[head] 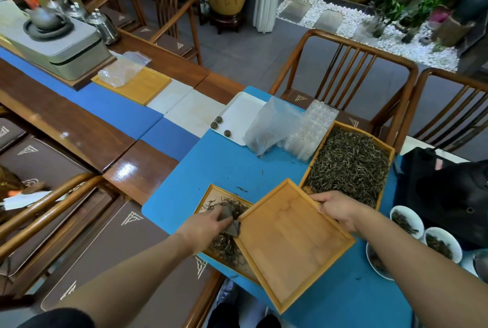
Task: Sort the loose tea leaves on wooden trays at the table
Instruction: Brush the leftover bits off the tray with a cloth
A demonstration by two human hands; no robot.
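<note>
Right hand (340,211) grips an empty wooden tray (293,243) at its 1 o'clock edge; left hand (206,224) pinches a dark scraper (232,224) over tea leaves (224,246) at the tray's 9 o'clock.

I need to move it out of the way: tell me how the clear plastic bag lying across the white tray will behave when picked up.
The clear plastic bag looks thin and crumpled, so it would probably flop and sag. Only a little tea shows at its lower end, so it is likely light. Its mouth may be open, so leaves could spill onto the white tray.
</note>
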